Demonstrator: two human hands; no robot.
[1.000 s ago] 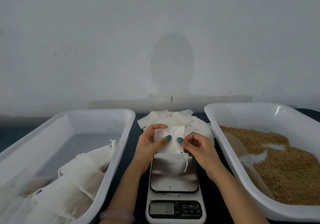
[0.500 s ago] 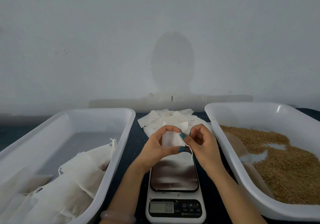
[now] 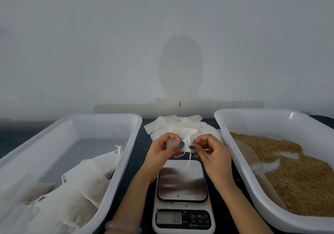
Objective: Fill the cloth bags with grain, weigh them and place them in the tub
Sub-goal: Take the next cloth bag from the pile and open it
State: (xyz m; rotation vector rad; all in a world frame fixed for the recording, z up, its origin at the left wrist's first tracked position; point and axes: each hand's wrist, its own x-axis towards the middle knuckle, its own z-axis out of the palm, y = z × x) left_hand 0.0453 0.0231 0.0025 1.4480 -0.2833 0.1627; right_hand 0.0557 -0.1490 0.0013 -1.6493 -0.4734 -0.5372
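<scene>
**Desk:** What are the hands doing?

**Photographer:** A person holds a small white cloth bag in the air just behind the scale. The left hand pinches the bag between thumb and curled fingers. The right hand pinches the edge next to it with thumb and fingertips. The nails are painted teal. A loose drawstring dangles from the bag toward the scale's dark platform. The bag looks flat.

**Desk:** Any writing on the scale?

**Photographer:** The display at the scale's near edge shows what looks like "0.0". The buttons beside it carry a power symbol, an "M" and a "T". The small print under them is too blurred to read.

**Desk:** And around it?

**Photographer:** Left of the scale, a white tub holds filled bags heaped at its near end. Right of the scale, a second white tub holds brown grain. Behind the scale, past the hands, lies a stack of empty bags. A pale bracelet circles the left wrist, just left of the display.
</scene>
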